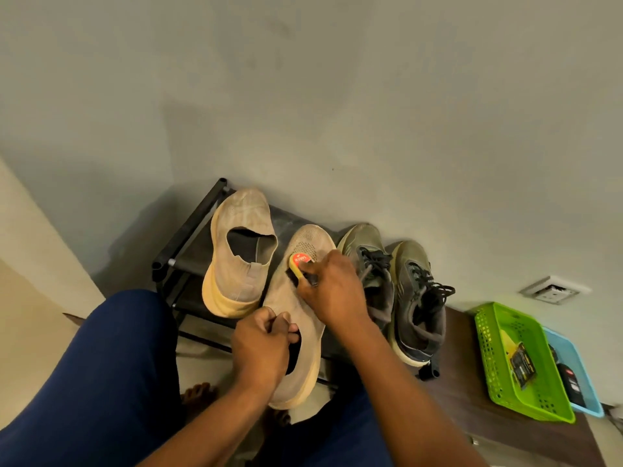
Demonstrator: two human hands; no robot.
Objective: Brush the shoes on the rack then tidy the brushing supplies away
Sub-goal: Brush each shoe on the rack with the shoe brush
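A beige knit slip-on shoe (305,308) with a pale yellow sole lies tilted off the front of the black shoe rack (183,237). My left hand (261,345) pinches the collar of this shoe at its opening. My right hand (332,291) grips a yellow-backed brush (298,264) with a red round label, and its bristles press on the shoe's upper near the toe. The matching beige shoe (237,251) stands on the rack to the left. A pair of olive and grey laced sneakers (408,291) sits on the rack to the right.
A green plastic basket (488,358) holding a dark packet stands on a brown surface at the right, with a blue tray (588,389) beside it holding dark items. A wall socket (553,291) is behind them. My knees in blue trousers fill the lower left.
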